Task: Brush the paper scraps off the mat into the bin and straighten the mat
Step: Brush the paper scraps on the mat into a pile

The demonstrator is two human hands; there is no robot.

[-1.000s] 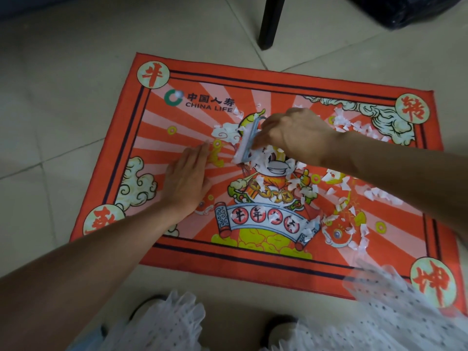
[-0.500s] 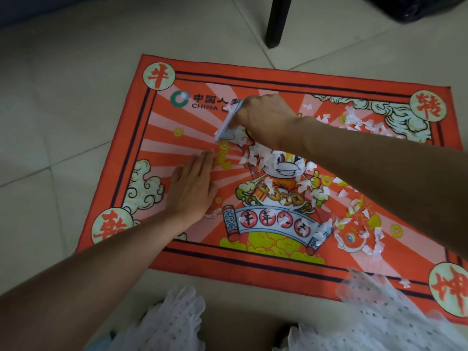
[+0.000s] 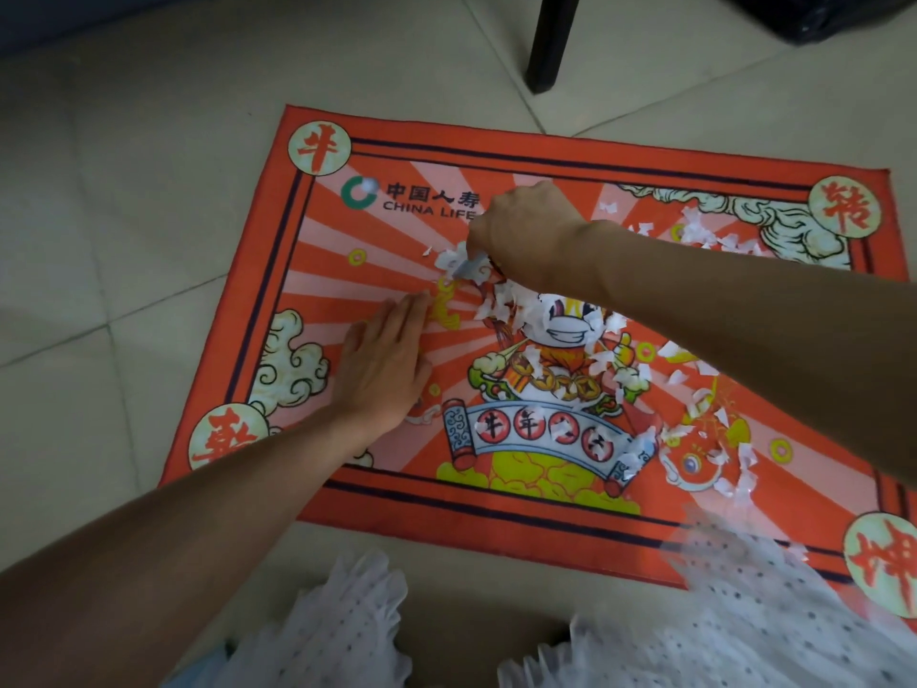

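Head view is the only one you have, so look down at the orange mat (image 3: 496, 526) on the tiled floor. Your left hand (image 3: 382, 362) lies flat on the mat with straight fingers, pressing the left part of it down. Your right hand (image 3: 521, 230) is curled around a small pale brush (image 3: 469, 265), and its tip touches a little clump of paper scraps (image 3: 533, 315) near the middle of the mat.

Lots of white scraps sit on the mat. Most lie over the cartoon figure in the middle and off to the right of it, by the fish picture and up near the cloud in the far right corner. The left part of the mat, around your flat hand, looks mostly clean.

No bin can be told for sure; a dark shape (image 3: 823, 14) sits past the mat's far right corner. I think you are early on: most scraps need sweeping, and the mat lies crooked to the floor tiles, so straightening is left too.
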